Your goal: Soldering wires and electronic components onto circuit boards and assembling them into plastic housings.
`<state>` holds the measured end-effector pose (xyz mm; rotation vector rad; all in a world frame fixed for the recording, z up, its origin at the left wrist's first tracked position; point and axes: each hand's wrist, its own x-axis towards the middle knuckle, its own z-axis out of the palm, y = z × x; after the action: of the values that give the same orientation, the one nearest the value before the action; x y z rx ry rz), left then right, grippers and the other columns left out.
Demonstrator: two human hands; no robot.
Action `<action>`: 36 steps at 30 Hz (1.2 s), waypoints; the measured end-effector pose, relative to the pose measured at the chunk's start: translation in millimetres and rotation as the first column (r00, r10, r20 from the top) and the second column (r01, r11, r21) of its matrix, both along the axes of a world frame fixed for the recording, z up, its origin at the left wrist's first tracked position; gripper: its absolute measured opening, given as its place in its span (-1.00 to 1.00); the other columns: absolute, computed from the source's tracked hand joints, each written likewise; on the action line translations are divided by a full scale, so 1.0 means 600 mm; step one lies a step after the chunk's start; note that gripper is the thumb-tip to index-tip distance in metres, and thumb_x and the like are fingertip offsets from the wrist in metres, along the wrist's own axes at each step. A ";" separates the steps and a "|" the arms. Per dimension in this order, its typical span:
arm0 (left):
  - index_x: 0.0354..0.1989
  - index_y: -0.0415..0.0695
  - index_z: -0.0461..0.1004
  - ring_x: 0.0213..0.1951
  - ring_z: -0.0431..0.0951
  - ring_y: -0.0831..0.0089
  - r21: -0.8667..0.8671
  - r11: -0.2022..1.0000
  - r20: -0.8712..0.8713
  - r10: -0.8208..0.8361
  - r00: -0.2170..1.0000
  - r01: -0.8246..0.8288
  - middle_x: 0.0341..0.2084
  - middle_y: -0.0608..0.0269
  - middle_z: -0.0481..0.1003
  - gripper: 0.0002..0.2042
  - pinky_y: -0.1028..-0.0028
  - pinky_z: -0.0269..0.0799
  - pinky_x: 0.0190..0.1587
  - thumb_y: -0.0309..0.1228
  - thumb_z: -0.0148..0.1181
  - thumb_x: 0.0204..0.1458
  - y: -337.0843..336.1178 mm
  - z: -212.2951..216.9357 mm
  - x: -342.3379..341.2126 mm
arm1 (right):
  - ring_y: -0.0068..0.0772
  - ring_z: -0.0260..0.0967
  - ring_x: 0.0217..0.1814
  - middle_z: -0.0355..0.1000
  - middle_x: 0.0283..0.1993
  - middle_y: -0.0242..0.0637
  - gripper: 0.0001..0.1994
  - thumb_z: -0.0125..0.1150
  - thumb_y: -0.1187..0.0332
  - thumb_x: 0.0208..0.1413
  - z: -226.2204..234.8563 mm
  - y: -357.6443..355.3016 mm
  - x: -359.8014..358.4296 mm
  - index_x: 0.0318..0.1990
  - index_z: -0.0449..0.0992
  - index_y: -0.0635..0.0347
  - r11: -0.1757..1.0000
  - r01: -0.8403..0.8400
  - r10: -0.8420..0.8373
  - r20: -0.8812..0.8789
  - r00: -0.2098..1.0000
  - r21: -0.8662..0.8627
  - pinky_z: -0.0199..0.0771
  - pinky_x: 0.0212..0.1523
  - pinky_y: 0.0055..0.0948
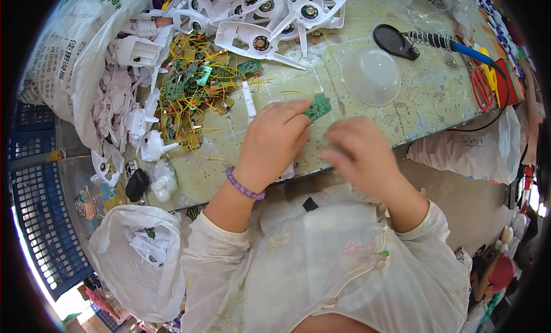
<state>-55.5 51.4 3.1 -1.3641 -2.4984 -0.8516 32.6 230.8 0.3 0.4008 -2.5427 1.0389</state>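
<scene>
My left hand (275, 138), with a purple bead bracelet at its wrist, is closed on a green circuit board (319, 107). The board sticks out past its fingertips, above the table (321, 143). Just to the right of it, my right hand (360, 152) is smeared by motion; its fingers look bent, and whatever they may hold does not show. A small white plastic piece (248, 99) lies beyond my left hand. Part of another white piece (287, 172) shows beneath that hand at the table's near edge, mostly hidden.
Circuit boards with yellow wires (198, 86) are heaped at the left. White plastic housings (267, 29) with round speakers lie behind. A translucent dome (372, 76), a black round part (395, 41), a blue-handled soldering iron (470, 52) and red scissors (480, 87) occupy the right. A white bag (106, 247) stands lower left.
</scene>
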 end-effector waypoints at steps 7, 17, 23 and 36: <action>-0.42 -0.20 0.48 -0.23 0.51 0.20 -0.012 0.993 0.038 0.118 0.992 -0.117 -0.19 0.16 0.52 -0.90 0.29 0.40 -0.17 -0.53 0.22 -0.15 -0.001 -0.006 0.023 | -0.69 0.17 -0.45 0.30 -0.44 -0.42 -0.58 0.26 0.30 0.07 0.030 0.202 -0.057 0.00 0.32 0.34 0.466 0.445 -0.760 -0.089 0.644 -0.765 0.22 -0.37 -0.68; -0.45 -0.20 0.49 -0.27 0.51 0.24 0.028 0.987 0.056 0.155 0.986 -0.157 -0.23 0.20 0.53 -0.91 0.32 0.40 -0.19 -0.53 0.25 -0.17 0.007 -0.014 0.024 | -0.38 0.22 -0.56 0.41 -0.37 -0.30 -0.80 0.01 0.28 0.21 0.119 0.323 0.050 -0.17 0.49 0.17 0.265 0.933 -0.728 -0.584 0.360 0.245 0.17 -0.52 -0.47; -0.46 -0.19 0.48 -0.28 0.51 0.26 0.033 0.989 0.038 0.143 0.989 -0.144 -0.23 0.23 0.53 -0.89 0.34 0.39 -0.22 -0.56 0.26 -0.20 0.006 -0.009 0.018 | -0.25 0.33 -0.55 0.38 -0.40 -0.11 -0.79 0.06 0.36 0.12 0.030 0.264 0.145 -0.20 0.40 0.36 0.883 0.458 -0.430 -0.557 0.711 -0.097 0.33 -0.48 -0.43; -0.48 -0.20 0.47 -0.27 0.51 0.24 -0.026 0.983 0.071 0.182 0.981 -0.180 -0.21 0.22 0.53 -0.86 0.34 0.38 -0.22 -0.60 0.27 -0.26 0.005 -0.013 0.022 | -0.36 0.29 -0.69 0.38 -0.58 -0.23 -0.85 0.13 0.48 -0.03 -0.044 0.097 0.085 -0.30 0.45 0.34 0.883 -0.146 0.064 -0.193 0.979 -0.446 0.30 -0.65 -0.45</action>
<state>-42.1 54.6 -4.5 -1.1081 -2.6429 -0.8549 83.5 289.1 -26.4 0.4728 -2.0524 1.5256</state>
